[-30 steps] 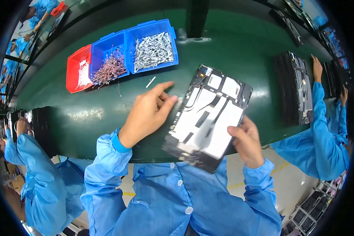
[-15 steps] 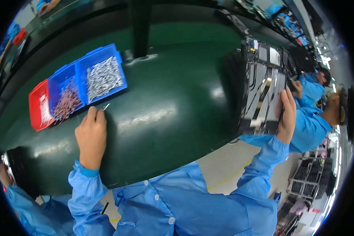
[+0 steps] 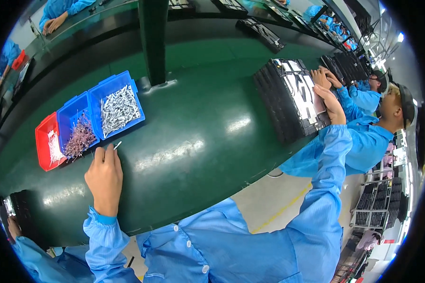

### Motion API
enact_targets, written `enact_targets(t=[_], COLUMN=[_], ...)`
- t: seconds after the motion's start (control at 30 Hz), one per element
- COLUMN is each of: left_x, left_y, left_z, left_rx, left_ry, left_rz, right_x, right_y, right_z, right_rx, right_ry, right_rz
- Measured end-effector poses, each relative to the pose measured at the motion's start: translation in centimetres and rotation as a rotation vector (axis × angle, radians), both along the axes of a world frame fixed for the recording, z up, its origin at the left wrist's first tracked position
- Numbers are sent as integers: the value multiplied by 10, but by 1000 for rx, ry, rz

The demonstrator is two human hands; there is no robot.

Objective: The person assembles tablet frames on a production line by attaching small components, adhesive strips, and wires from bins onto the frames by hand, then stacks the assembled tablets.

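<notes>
My left hand [image 3: 105, 179] is over the green table, thumb and fingers pinched just in front of the blue bins. From its fingertips sticks a small silver-white pin [image 3: 118, 145]. At the right, my right hand [image 3: 333, 106] lies with fingers stretched out along the far-right side of a flat panel [image 3: 301, 89] with black and white parts. This panel tops a stack of black panels [image 3: 279, 104]. A blue bin [image 3: 139, 107] holds many silver pins [image 3: 120, 108]. The blue bin beside it [image 3: 63, 113] has reddish-brown small pieces [image 3: 81, 137]. White pieces are in a red bin [image 3: 43, 141].
A dark post [image 3: 153, 47] rises from the green table [image 3: 193, 179] behind the bins. Beside the stack, a co-worker's hands [image 3: 323, 75] are close to my right hand. Another panel [image 3: 261, 34] lies at the back. A worker's hand [image 3: 14, 227] shows at far left.
The panel at my right hand looked nearer and larger; now it lies on the stack, farther off. My left hand keeps its pinch near the bins. The whole view has shifted somewhat.
</notes>
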State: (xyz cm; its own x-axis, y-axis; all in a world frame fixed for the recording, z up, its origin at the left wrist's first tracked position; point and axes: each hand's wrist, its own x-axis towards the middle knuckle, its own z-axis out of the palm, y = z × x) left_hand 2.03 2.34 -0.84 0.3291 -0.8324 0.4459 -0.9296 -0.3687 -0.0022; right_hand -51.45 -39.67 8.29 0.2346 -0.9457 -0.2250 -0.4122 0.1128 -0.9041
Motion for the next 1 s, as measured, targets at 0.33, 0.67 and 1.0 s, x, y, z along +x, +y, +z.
enact_targets(t=[0.33, 0.67, 1.0], left_x=[29, 32, -12], left_y=[68, 71, 52], left_z=[4, 2, 1], left_rx=[-218, -103, -72], left_ry=[355, 401, 696], left_rz=[189, 138, -25], right_x=[22, 247, 311], right_y=[30, 194, 184], right_z=[6, -33, -97], right_rx=[-1004, -854, -646], right_ry=[554, 178, 138], right_rz=[107, 394, 542])
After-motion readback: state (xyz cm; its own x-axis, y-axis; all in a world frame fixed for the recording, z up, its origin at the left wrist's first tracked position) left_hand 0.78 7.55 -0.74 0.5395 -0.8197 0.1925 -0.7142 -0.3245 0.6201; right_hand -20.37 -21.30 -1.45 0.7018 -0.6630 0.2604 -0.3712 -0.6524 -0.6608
